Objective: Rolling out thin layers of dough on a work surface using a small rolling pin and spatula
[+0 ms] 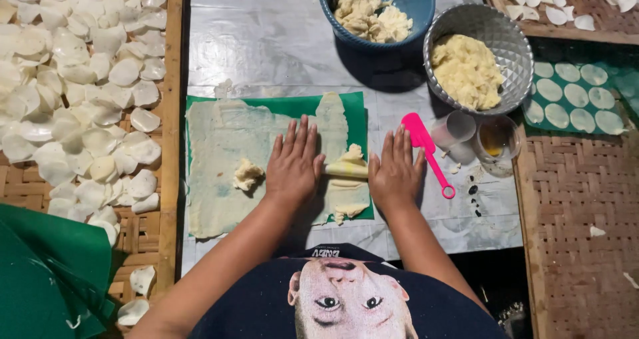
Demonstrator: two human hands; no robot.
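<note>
A green mat (293, 104) lies on the work surface, covered by a thin flattened sheet of pale dough (223, 166). A small dough lump (247, 174) sits on the sheet. My left hand (293, 162) and my right hand (395, 169) press flat, fingers spread, on the two ends of a pale rolling pin (346, 170). The pin lies across a strip of dough (333, 126), with a bunched-up piece of dough (353, 154) just above it.
A blue bowl (416, 2) and a silver bowl (506, 42) of dough stand at the back. A pink scraper (429, 151), a plastic cup (455, 127) and a glass of oil (496, 141) lie right. Bamboo trays (174, 112) hold white discs (86, 79); green sheets (46, 272) lie lower left.
</note>
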